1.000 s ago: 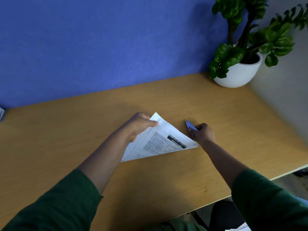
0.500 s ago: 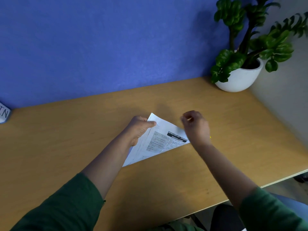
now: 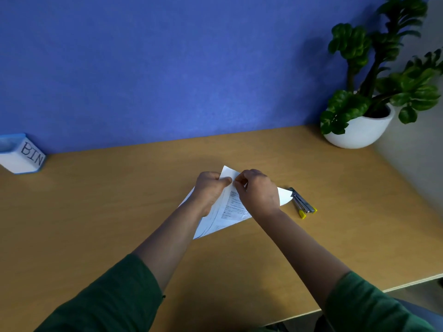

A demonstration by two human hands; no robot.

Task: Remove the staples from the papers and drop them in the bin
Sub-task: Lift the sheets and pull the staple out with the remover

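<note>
A small stack of printed white papers (image 3: pixel 230 209) lies in the middle of the wooden desk. My left hand (image 3: pixel 209 190) pinches the papers near their far corner. My right hand (image 3: pixel 257 191) rests on the papers, its fingertips pinched together at that same corner; whether it holds a staple is too small to tell. A metal staple remover with yellow tips (image 3: pixel 302 202) lies on the desk just right of the papers, out of either hand. A small white and blue box marked BIN (image 3: pixel 22 154) stands at the far left against the wall.
A white pot with a green plant (image 3: pixel 362 127) stands in the back right corner. A blue partition (image 3: pixel 167 68) runs along the desk's far edge. The desk's front edge (image 3: pixel 407 285) cuts across the lower right.
My right hand has put down the staple remover on the desk and moved left to the papers' far corner. The view has shifted, bringing the bin into sight at left.
</note>
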